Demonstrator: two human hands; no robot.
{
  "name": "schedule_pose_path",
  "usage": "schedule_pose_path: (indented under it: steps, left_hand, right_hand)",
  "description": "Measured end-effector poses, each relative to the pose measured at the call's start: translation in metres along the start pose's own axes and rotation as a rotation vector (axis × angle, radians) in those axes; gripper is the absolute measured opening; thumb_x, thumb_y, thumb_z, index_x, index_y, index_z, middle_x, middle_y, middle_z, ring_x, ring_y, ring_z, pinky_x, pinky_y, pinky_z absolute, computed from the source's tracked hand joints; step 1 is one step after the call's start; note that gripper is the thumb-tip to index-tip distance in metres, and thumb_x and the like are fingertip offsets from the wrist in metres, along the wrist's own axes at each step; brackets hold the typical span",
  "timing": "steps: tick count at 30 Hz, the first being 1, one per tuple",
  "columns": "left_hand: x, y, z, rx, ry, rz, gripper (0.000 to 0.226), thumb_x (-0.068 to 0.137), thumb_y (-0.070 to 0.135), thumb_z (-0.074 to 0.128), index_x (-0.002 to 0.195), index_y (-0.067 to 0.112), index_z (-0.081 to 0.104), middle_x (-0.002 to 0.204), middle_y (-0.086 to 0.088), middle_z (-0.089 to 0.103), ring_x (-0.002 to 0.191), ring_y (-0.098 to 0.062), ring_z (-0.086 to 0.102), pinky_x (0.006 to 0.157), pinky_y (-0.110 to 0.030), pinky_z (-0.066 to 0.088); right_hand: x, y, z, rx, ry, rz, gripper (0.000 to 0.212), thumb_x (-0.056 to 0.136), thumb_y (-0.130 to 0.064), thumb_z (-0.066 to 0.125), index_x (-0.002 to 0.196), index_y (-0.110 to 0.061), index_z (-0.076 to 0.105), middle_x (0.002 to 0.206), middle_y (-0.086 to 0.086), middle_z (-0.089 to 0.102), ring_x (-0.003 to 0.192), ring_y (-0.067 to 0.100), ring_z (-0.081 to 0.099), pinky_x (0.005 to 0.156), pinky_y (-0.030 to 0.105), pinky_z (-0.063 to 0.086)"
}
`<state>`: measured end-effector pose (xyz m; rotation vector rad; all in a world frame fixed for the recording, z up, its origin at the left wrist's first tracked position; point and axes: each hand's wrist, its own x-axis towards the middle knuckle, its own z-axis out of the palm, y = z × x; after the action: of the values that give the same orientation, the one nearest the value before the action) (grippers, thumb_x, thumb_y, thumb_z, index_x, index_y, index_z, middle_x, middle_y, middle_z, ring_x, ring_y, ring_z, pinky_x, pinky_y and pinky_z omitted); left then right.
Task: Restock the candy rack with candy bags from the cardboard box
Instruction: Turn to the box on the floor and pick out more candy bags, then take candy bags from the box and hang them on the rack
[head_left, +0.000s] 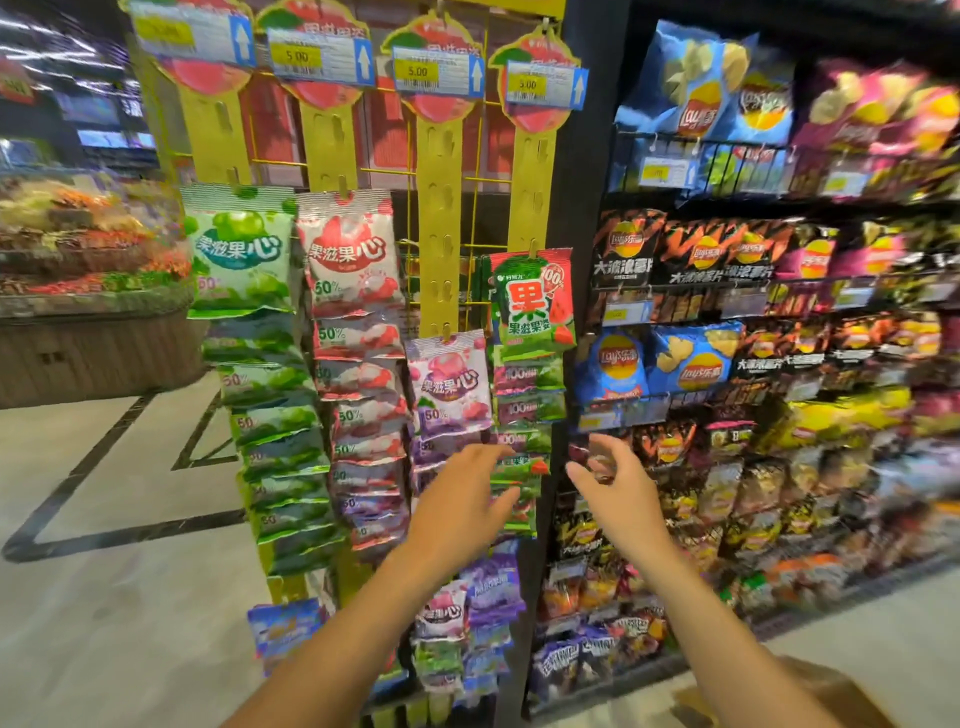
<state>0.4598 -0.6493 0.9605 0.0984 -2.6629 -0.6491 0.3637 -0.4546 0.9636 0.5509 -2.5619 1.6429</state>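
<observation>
Right now both hands are up at the candy rack (439, 218), w/ no bag in either. Left hand (460, 499): fingers mostly straight, tips at the lower end of the green watermelon bags (532, 312) on the rightmost strip. Can't tell if they actually touch, too blurry. Right hand (615, 486): fingers loosely curled, thumb apart, nothing in it. It hovers just beside that same column, in front of the chip shelves (769, 322). The cardboard box (831, 691) sits low at the bottom-right corner. Only a brown edge shows, contents not visible.

Risks, as I judge them:
- The bags hang overlapped on small hooks, so a push or tug from the left hand could pop a lower bag off & drop it. It could also swing the strip & shake the neighbours loose, e.g. the purple bags (449, 387) next door.
- The right hand is close to the chip shelves, so a careless wrist or elbow swing toward the box could knock packs down.
- The free hooks are higher up the strips, & forcing a new bag into the packed low stretch could tear its hang-hole.
- The strips sit close together, so putting a flavour on the wrong one is an easy slip.
</observation>
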Motion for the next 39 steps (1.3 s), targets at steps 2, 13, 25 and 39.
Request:
schedule_pose_path:
  steps: [2, 13, 25, 39]
  left_hand:
    - [-0.014, 0.001, 0.017, 0.024, -0.042, 0.033, 0.052, 0.105, 0.047, 0.054, 0.151, 0.029, 0.041, 0.153, 0.005, 0.046, 0.14, -0.018, 0.043, 0.111, -0.039, 0.044]
    - [-0.06, 0.042, 0.118, 0.279, -0.25, 0.252, 0.066, 0.104, 0.057, 0.045, 0.163, 0.039, 0.021, 0.176, 0.0, 0.003, 0.162, -0.027, -0.002, 0.129, -0.052, 0.013]
    - [-0.038, 0.172, 0.249, 0.328, -0.35, 0.458, 0.07, 0.099, 0.063, 0.041, 0.162, 0.035, 0.028, 0.173, -0.007, 0.021, 0.161, -0.034, 0.012, 0.127, -0.058, 0.02]
    - [-0.009, 0.342, 0.397, 0.275, -0.546, 0.47, 0.071, 0.105, 0.061, 0.037, 0.166, 0.034, 0.011, 0.175, -0.001, -0.008, 0.161, -0.028, -0.011, 0.13, -0.054, 0.001]
  right_hand:
    - [-0.022, 0.016, -0.003, -0.087, -0.017, 0.03, 0.056, 0.098, -0.039, 0.066, 0.149, -0.025, 0.045, 0.146, -0.007, 0.049, 0.127, 0.014, 0.052, 0.104, 0.038, 0.049]
    - [-0.117, 0.109, -0.065, -0.474, -0.035, 0.066, 0.054, 0.095, -0.052, 0.062, 0.142, -0.026, 0.051, 0.141, -0.008, 0.048, 0.136, 0.013, 0.043, 0.106, 0.027, 0.038]
    - [-0.163, 0.216, -0.221, -0.826, 0.023, 0.231, 0.066, 0.096, -0.052, 0.06, 0.155, -0.034, 0.037, 0.166, -0.004, 0.023, 0.153, 0.021, 0.023, 0.122, 0.045, 0.03]
    - [-0.17, 0.342, -0.409, -0.794, 0.056, 0.406, 0.065, 0.095, -0.053, 0.058, 0.153, -0.036, 0.036, 0.166, 0.001, 0.024, 0.152, 0.025, 0.024, 0.121, 0.046, 0.029]
